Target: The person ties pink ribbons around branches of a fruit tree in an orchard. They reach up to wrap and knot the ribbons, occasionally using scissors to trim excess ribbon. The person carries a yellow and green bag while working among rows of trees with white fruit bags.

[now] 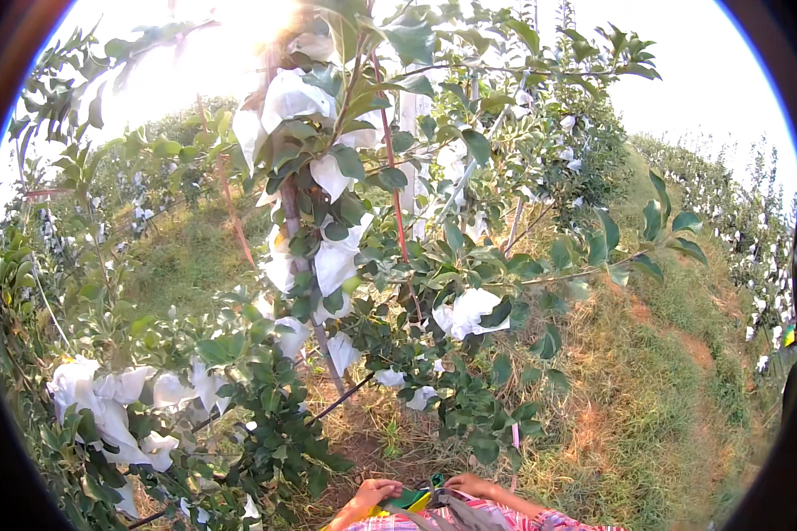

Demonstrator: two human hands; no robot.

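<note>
At the bottom edge of the head view, my left hand (376, 492) is at the left side of a green and yellow cloth or bag (412, 499) at my waist, its fingers curled near the fabric. My right hand (470, 484) rests just right of it, by the grey straps and my plaid shirt. Whether either hand grips the fabric cannot be told. Before me stands a fruit tree with white bags around its fruit, among them a bag at mid-height (471, 313) and one by the trunk (335, 262).
A leafy branch (571, 273) reaches out to the right. Red straps (395, 192) hang by the trunk. A cluster of white bags (106, 405) is low on the left. A dark pipe (340, 399) crosses low down. Grassy ground (637, 425) slopes at the right, beside further tree rows.
</note>
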